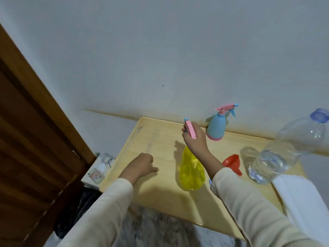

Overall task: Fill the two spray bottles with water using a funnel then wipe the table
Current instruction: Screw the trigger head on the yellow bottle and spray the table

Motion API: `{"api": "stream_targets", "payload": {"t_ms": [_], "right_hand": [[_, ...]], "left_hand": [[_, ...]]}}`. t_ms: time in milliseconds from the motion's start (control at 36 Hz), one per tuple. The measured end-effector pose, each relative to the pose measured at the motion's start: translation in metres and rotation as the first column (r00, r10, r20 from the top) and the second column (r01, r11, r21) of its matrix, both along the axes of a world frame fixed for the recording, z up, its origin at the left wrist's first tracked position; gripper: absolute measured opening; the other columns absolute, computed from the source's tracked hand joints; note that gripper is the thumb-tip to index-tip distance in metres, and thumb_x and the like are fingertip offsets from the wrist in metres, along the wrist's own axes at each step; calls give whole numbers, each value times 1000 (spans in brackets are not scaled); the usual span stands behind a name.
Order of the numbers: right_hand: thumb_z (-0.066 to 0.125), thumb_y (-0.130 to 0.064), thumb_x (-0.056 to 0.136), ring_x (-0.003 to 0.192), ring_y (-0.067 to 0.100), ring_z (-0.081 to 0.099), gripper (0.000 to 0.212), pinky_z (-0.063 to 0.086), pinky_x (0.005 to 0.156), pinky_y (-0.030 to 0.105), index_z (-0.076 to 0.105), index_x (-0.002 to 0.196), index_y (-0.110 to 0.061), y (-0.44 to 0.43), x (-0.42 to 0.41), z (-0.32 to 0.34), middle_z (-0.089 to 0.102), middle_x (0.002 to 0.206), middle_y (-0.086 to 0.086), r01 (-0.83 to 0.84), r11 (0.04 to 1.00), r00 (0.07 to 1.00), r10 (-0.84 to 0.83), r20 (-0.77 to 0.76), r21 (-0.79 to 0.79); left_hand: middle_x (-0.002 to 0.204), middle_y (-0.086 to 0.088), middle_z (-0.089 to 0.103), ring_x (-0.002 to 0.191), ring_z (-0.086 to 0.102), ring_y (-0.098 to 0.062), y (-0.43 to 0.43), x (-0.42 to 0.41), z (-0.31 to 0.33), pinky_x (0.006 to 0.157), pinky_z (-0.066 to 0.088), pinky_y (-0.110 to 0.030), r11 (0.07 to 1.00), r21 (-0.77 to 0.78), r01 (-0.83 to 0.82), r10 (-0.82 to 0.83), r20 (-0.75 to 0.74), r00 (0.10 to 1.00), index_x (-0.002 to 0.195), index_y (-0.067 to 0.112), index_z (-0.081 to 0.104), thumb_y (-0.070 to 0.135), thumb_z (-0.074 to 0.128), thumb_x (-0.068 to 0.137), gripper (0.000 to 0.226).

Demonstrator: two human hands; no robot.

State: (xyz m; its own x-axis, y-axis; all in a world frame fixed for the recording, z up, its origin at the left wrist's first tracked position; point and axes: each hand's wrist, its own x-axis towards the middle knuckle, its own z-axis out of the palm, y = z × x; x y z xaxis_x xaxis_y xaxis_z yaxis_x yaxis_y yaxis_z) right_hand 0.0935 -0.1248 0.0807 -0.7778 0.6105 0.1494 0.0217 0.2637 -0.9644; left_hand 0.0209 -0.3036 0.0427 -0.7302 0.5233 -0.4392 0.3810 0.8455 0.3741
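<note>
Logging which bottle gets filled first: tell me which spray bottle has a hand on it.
The yellow spray bottle: the right hand grips its pink trigger head. The blue spray bottle stands untouched near the wall.

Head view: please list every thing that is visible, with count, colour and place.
yellow bottle: one, yellow, table centre, under the right hand
spray head: one, pink, in the right hand's grip
blue spray bottle: one, blue and pink, upright by the wall
funnel: one, red, right of the yellow bottle
water bottle: one, clear, blue cap, table's right side
table: one, light wood
door: one, brown, left
left hand: one, holds nothing, over the table
right hand: one, grips the spray head
</note>
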Motion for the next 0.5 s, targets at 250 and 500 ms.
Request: {"api": "stream_targets", "payload": {"t_ms": [250,500], "right_hand": [[52,0,81,70,21,48,8,34,54,21,56,88,2,-17,-13,-45,55,81,11,58,997,961,-70,269,52],[48,-3,82,61,16,38,12,29,52,25,43,71,-5,-33,-23,-60,41,67,0,51,999,906,-52,419,13]], "left_hand": [[92,-10,59,84,62,-28,-14,-28,-48,72,50,-36,981,-192,-8,16,39,999,74,9,50,27,74,78,30],[61,0,41,53,40,-14,-20,-49,-68,50,33,-24,981,-196,4,6,54,998,57,13,38,25,71,80,42]]}}
